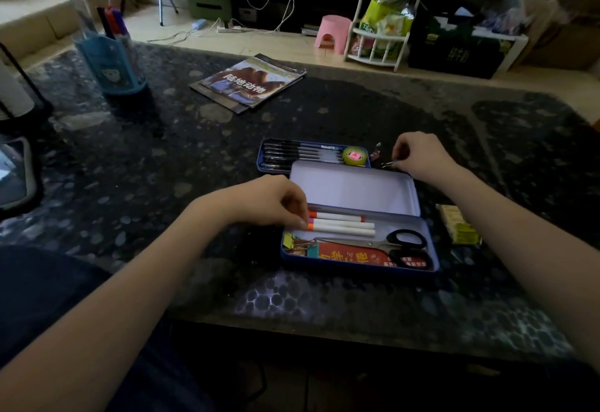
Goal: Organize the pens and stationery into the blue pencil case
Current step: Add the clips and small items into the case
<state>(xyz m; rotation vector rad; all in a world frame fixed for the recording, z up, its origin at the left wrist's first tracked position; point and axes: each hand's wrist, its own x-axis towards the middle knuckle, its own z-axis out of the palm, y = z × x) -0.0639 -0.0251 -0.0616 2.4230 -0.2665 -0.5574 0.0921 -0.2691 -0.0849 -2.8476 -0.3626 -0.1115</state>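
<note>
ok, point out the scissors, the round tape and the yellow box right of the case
scissors [407,239]: head view, upper black handle loop
round tape [354,155]: head view, pink centre
yellow box [457,225]: head view, top face

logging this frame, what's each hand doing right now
Left hand: fingertips pinch the ends of the white markers in the blue pencil case.
Right hand: fingers curled round a small metal clip on the table.
</note>
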